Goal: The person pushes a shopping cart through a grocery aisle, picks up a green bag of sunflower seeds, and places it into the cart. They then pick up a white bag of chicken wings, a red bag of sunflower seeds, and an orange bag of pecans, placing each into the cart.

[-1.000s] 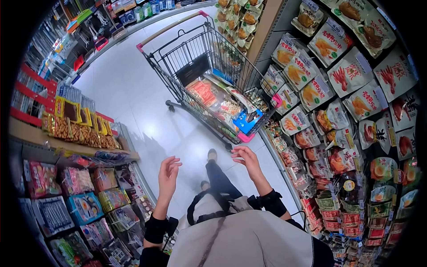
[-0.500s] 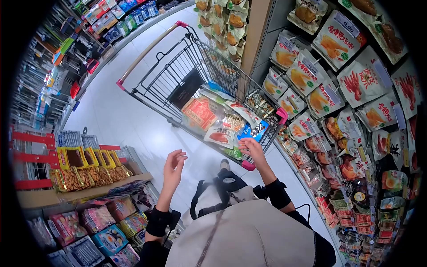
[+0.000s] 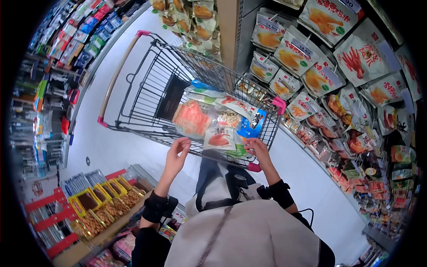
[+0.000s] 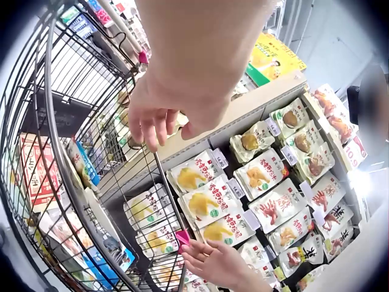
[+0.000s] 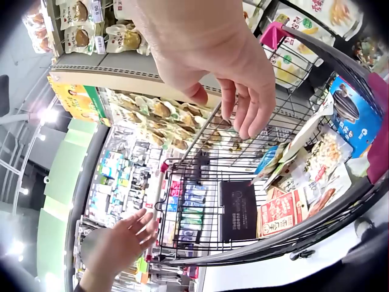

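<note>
A wire shopping cart (image 3: 147, 129) stands before the person, holding a red-labelled bag (image 3: 192, 118), a white bag with a red picture (image 3: 219, 138) and a blue pack (image 3: 251, 124). My left hand (image 3: 177, 155), fingers loosely bent and holding nothing, is by the cart's near side in the head view. Farther right, my right hand (image 3: 259, 150) is near the cart's pink corner (image 3: 254, 167), fingers relaxed and nothing in them. Whether either hand touches the wire cannot be told. Both wrist views show empty hands, the left (image 4: 176, 109) and the right (image 5: 228, 79).
Hanging food packets (image 3: 307, 49) fill the rack at the right. A low shelf with yellow-framed packs (image 3: 84, 202) is at the lower left, and more racked goods (image 3: 84, 35) stand at the upper left. Pale floor (image 3: 311, 164) runs between the shelves.
The cart appears nearer and farther left, turned in the head view, and the hands are now close to its near side. The shelves have shifted in view. Both hands remain empty.
</note>
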`<state>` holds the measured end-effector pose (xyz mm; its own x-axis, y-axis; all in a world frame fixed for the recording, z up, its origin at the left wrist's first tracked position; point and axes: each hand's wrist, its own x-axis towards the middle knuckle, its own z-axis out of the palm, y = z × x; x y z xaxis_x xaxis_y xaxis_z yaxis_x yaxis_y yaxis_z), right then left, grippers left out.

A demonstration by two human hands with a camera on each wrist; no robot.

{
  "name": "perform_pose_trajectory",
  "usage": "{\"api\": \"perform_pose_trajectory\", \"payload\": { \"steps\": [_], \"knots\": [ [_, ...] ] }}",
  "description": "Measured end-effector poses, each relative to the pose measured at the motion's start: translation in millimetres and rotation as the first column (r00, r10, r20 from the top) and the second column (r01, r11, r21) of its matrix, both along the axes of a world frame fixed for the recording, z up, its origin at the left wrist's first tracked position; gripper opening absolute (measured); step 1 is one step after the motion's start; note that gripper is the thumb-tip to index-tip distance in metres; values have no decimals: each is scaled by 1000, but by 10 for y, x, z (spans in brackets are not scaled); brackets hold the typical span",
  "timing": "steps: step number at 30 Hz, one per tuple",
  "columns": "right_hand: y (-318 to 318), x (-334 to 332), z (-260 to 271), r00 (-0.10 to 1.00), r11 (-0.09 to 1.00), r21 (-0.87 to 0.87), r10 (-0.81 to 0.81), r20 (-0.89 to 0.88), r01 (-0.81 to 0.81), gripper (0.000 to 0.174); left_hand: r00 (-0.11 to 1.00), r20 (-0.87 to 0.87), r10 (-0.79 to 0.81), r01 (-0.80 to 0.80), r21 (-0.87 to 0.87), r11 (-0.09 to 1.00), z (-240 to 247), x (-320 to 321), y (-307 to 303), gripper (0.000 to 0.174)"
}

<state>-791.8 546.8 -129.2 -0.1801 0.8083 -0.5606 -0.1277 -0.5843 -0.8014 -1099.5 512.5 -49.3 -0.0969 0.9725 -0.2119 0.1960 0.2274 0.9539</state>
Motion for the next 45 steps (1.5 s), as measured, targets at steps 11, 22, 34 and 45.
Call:
{"api": "perform_pose_trajectory", "payload": {
  "steps": [11, 22, 34, 45],
  "knots": [
    [104, -454, -277, 971, 970, -74, -223, 88, 230, 24, 833, -214, -511, 459, -250, 853, -702, -669, 1437, 27],
    [23, -653, -294, 911, 904, -126, -396, 118, 409, 22, 405, -452, -795, 634, -488, 600, -1963, -824, 2237, 32],
    [9, -802, -428, 909, 880, -251, -353, 222, 403, 23, 182, -596, -782, 565, -587, 579, -3000, -1386, 2470, 51],
    [-63, -881, -515, 908, 884, -229, -366, 202, 407, 23, -23, -642, -767, 551, -648, 526, -3613, -1211, 2437, 47]
  ]
}}
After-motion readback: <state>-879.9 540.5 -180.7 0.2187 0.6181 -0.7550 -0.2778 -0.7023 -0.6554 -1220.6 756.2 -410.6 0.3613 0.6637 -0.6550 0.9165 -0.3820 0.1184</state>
